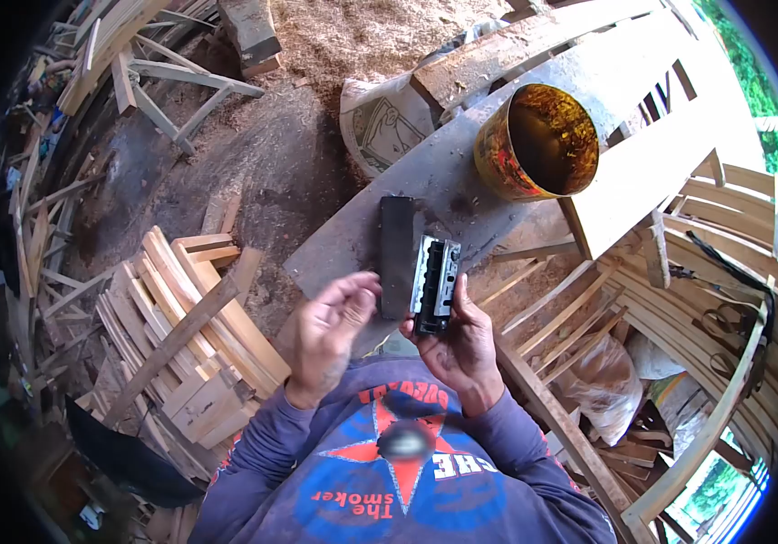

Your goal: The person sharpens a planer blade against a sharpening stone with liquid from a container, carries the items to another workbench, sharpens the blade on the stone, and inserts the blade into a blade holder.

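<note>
My right hand [455, 349] is wrapped round the lower part of a black and silver metal device [436, 283], which has notched metal edges. To its left, my left hand [333, 331] is raised with its fingers curled and the thumb near the fingertips; whether something small is between them is too small to tell. A dark rectangular block [397, 254] lies on the grey board [343, 240], between my two hands and just left of the device.
A large open can [508, 150] stands on the board, up and to the right. Stacked wooden strips [158, 317] lie at the left. Wooden frames and plastic bags [604, 385] are at the right. A patterned sack [389, 131] lies beyond the board.
</note>
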Motion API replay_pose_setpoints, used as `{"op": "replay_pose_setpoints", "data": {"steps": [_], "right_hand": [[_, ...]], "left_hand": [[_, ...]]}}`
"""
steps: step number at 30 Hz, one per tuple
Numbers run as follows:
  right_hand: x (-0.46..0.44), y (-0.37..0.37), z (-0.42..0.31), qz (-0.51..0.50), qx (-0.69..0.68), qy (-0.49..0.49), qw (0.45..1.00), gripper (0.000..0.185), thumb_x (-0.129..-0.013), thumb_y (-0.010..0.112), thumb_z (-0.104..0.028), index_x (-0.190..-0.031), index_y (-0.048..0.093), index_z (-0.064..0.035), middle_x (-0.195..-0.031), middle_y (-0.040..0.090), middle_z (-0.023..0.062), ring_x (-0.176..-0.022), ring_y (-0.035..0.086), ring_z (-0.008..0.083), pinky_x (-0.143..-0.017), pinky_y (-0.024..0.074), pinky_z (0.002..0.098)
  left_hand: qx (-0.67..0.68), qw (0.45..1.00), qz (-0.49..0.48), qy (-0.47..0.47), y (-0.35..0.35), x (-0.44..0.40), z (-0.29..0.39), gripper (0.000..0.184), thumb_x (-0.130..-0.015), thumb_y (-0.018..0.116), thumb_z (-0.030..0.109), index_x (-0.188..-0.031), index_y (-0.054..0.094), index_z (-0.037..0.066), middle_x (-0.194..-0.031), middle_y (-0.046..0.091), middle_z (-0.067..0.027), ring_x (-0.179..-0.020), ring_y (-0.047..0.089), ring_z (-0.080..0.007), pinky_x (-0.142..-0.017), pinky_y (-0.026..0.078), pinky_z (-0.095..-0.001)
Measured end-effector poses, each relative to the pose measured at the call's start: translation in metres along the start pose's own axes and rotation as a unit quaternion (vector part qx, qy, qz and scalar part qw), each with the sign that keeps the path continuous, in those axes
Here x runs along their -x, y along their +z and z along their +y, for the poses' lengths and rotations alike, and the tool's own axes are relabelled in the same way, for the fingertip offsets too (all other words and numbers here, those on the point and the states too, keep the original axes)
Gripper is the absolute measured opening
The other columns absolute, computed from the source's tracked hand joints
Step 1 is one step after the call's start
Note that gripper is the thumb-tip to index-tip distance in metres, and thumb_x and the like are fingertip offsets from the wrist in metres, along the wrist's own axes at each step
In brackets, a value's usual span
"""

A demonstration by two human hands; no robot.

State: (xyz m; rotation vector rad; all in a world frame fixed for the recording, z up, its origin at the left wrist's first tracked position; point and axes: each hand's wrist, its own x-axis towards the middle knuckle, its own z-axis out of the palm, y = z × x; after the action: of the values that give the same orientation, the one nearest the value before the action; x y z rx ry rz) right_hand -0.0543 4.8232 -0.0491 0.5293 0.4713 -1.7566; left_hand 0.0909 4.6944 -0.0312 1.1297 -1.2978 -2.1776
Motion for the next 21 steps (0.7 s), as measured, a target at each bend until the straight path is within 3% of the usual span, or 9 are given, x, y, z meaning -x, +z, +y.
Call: {"op": "replay_pose_setpoints", "data": {"steps": [3, 5, 12, 16, 21], "right_hand": [[0.003, 0.0, 0.002, -0.005, 0.015, 0.024, 1.0, 0.048, -0.112, 0.044, -0.046, -0.133, 0.063, -0.008, -0.113, 0.075, 0.0086, -0.095, 0.074, 0.0246, -0.085, 0.0613, 0.043], [0.004, 0.0, 0.004, -0.013, 0.02, 0.027, 0.999, 0.048, -0.112, 0.044, -0.046, -0.134, 0.063, -0.0078, -0.112, 0.075, 0.0091, -0.093, 0.074, 0.0241, -0.083, 0.0616, 0.0426], [0.002, 0.0, 0.004, -0.018, -0.001, 0.089, 0.996, 0.048, -0.113, 0.042, -0.045, -0.133, 0.063, -0.0062, -0.112, 0.074, 0.0113, -0.093, 0.074, 0.024, -0.08, 0.0625, 0.0424], [0.001, -0.001, 0.001, -0.026, -0.014, 0.125, 0.992, 0.05, -0.112, 0.043, -0.046, -0.132, 0.063, -0.0046, -0.111, 0.075, 0.0135, -0.092, 0.075, 0.0255, -0.077, 0.0629, 0.0422], [0.002, 0.006, -0.005, 0.001, -0.019, 0.155, 0.988, 0.051, -0.111, 0.044, -0.047, -0.131, 0.063, -0.0038, -0.108, 0.076, 0.0143, -0.088, 0.076, 0.0268, -0.075, 0.0638, 0.0413]], "left_hand": [[0.013, 0.998, -0.03, -0.058, 0.011, 0.006, 0.009, 0.037, -0.106, 0.066, 0.028, -0.122, 0.07, -0.005, -0.106, 0.071, -0.0065, -0.092, 0.062, -0.0102, -0.084, 0.05, -0.0266], [0.053, 0.994, -0.053, -0.077, 0.013, 0.007, 0.016, 0.032, -0.105, 0.069, 0.02, -0.123, 0.068, -0.006, -0.099, 0.069, -0.0025, -0.085, 0.061, -0.0055, -0.079, 0.052, -0.0202], [0.032, 0.998, -0.028, -0.051, 0.021, 0.013, 0.033, 0.015, -0.099, 0.073, 0.004, -0.105, 0.071, -0.009, -0.094, 0.074, -0.013, -0.082, 0.073, -0.0163, -0.076, 0.06, -0.028], [0.055, 0.995, -0.025, -0.078, 0.019, 0.013, 0.035, 0.013, -0.097, 0.074, 0.002, -0.104, 0.071, -0.008, -0.092, 0.074, -0.0131, -0.079, 0.073, -0.0172, -0.071, 0.06, -0.0287], [0.077, 0.989, -0.008, -0.125, 0.013, 0.009, 0.032, 0.016, -0.097, 0.077, 0.01, -0.105, 0.073, -0.004, -0.095, 0.076, -0.0101, -0.078, 0.069, -0.0116, -0.071, 0.054, -0.0235]]}}
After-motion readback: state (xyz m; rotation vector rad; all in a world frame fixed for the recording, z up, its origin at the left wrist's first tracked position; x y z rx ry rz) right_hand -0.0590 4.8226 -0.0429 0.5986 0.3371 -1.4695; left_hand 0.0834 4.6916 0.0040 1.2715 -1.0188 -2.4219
